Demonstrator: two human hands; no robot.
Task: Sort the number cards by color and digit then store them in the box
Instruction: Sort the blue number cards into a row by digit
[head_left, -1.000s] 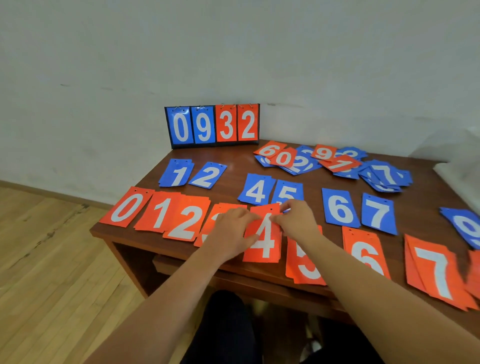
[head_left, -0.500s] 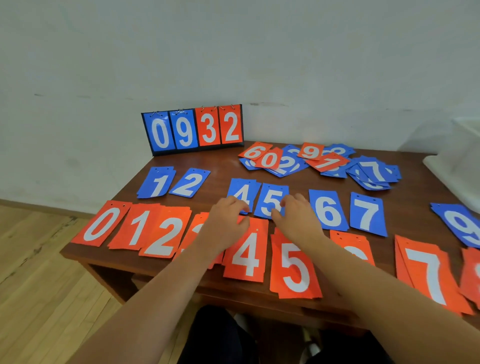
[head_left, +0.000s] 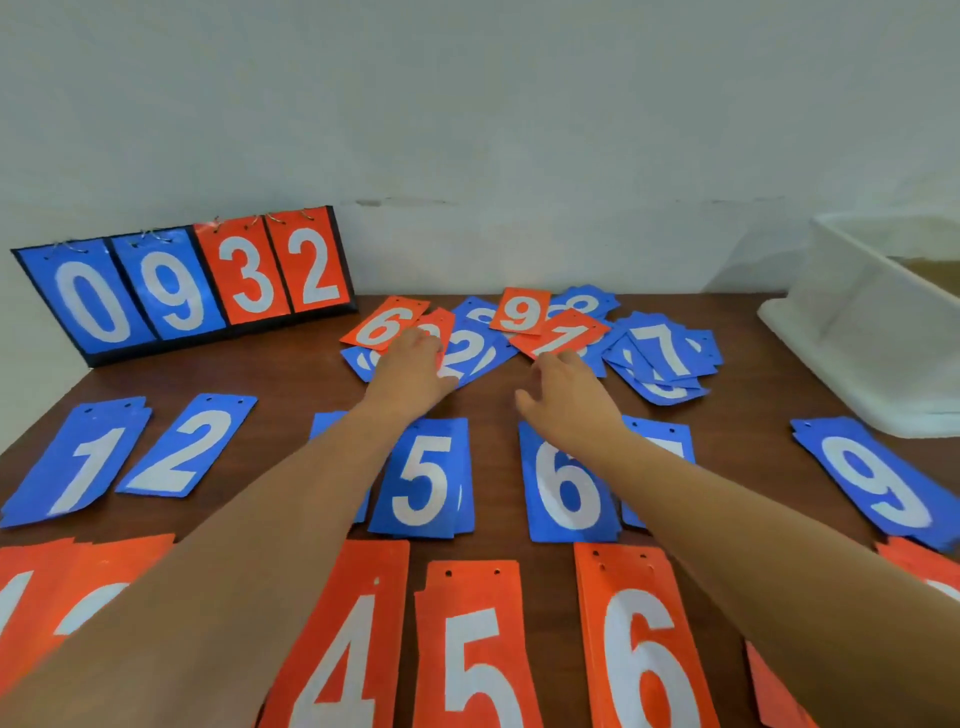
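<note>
Fingers of the left hand (head_left: 410, 366) lie over the near edge of the unsorted heap (head_left: 657, 389), covering part of a loose orange card (head_left: 436, 325) and a loose blue 2 (head_left: 470, 351). The thumb is hidden, so I cannot tell whether this hand pinches a card or only presses. The right hand (head_left: 569, 397) is spread and relaxed, thumb out to the side. Its fingertips touch the near corner of a loose orange 1 (head_left: 563, 335), and it holds nothing.

The heap lies on the brown table (head_left: 291, 374) just right of the flip scoreboard (head_left: 187, 286), which stands against the wall and reads 0 and 9 in blue, 3 and 2 in orange. A loose orange 6 (head_left: 384, 325), a loose orange 9 (head_left: 521, 312) and a loose blue 7 (head_left: 665, 348) show face up among overlapping blue cards. Farther right of the scoreboard sits the white box (head_left: 872, 332), its inside mostly out of sight.

In front of the scoreboard, toward the person, runs a row of blue stacks: blue 1 stack (head_left: 78, 462), blue 2 stack (head_left: 187, 447), then rightward blue 5 stack (head_left: 423, 480), blue 6 stack (head_left: 566, 483) and blue 9 stack (head_left: 878, 483). The forearms hide parts of two more. Farthest from the scoreboard lie the orange 4 stack (head_left: 343, 639), orange 5 stack (head_left: 472, 649) and orange 6 stack (head_left: 644, 639), with more orange cards cut off at the frame edges.
</note>
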